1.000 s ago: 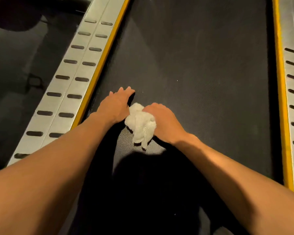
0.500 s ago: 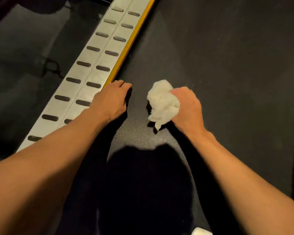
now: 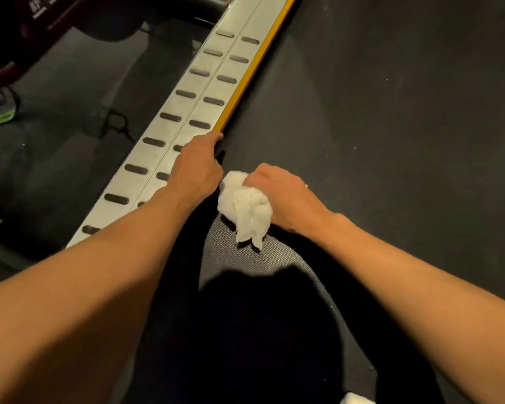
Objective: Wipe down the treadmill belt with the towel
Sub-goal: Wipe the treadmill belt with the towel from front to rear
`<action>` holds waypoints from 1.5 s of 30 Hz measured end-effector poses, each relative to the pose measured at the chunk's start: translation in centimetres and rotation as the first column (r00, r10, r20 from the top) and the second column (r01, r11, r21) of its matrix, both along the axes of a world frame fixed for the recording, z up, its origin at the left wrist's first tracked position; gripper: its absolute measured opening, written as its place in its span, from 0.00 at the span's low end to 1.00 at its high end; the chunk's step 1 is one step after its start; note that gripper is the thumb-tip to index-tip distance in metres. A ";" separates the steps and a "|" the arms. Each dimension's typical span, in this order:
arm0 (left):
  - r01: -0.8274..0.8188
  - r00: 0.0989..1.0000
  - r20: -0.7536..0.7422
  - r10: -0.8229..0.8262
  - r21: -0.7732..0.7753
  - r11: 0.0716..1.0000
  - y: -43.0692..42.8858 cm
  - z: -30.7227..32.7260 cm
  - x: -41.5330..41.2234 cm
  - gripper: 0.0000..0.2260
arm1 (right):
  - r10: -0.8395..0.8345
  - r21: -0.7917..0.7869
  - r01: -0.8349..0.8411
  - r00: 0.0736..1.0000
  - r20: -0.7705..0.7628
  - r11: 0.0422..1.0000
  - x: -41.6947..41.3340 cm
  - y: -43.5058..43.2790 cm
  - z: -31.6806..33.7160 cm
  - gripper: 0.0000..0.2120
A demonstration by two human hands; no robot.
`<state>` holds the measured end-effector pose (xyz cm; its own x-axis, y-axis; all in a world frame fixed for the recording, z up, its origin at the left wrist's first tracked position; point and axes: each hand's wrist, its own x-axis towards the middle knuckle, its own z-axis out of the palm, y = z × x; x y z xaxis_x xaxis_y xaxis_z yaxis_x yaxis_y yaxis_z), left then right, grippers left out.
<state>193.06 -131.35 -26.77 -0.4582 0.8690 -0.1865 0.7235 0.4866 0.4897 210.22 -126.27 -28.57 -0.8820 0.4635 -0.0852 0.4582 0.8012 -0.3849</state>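
The dark treadmill belt (image 3: 376, 126) fills the right and middle of the view. A bunched white towel (image 3: 245, 208) lies on it near the left edge, and my right hand (image 3: 283, 196) grips it with curled fingers, pressing it down on the belt. Just left of the towel, my left hand (image 3: 196, 167) rests flat on the belt's left edge, its fingers stretched out along the yellow strip (image 3: 245, 83). Both forearms reach in from below and hide part of the belt.
A silver side rail (image 3: 187, 112) with dark oval grips runs diagonally left of the yellow strip. Beyond it lies dark floor with a black cable (image 3: 115, 123) and dark machine parts at the top left. A white scrap (image 3: 356, 399) shows at the bottom edge.
My right hand has drawn the towel back left toward my left hand. My left hand has shifted onto the yellow strip at the rail. The view has swung left.
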 end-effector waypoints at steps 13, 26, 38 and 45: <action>0.129 0.991 -0.042 -0.128 0.017 0.992 -2.7 0.0 -1.3 0.27 | 0.094 -0.031 -0.091 0.987 0.128 0.995 -1.7 -2.7 0.7 0.05; 0.093 0.996 0.007 -0.094 0.016 0.996 -3.0 0.0 -1.4 0.26 | -0.049 -0.217 0.031 0.996 -0.078 0.976 -2.7 -4.7 -1.2 0.10; 0.314 0.928 -0.178 -0.327 -0.098 0.944 -2.3 -0.4 -0.6 0.21 | -0.244 -0.034 0.249 0.963 0.116 0.968 -2.5 -0.8 -0.3 0.05; 0.381 0.870 -0.237 -0.432 -0.232 0.895 -1.6 -1.0 0.4 0.26 | -0.618 0.036 0.622 0.782 -0.075 0.782 4.8 5.8 4.1 0.06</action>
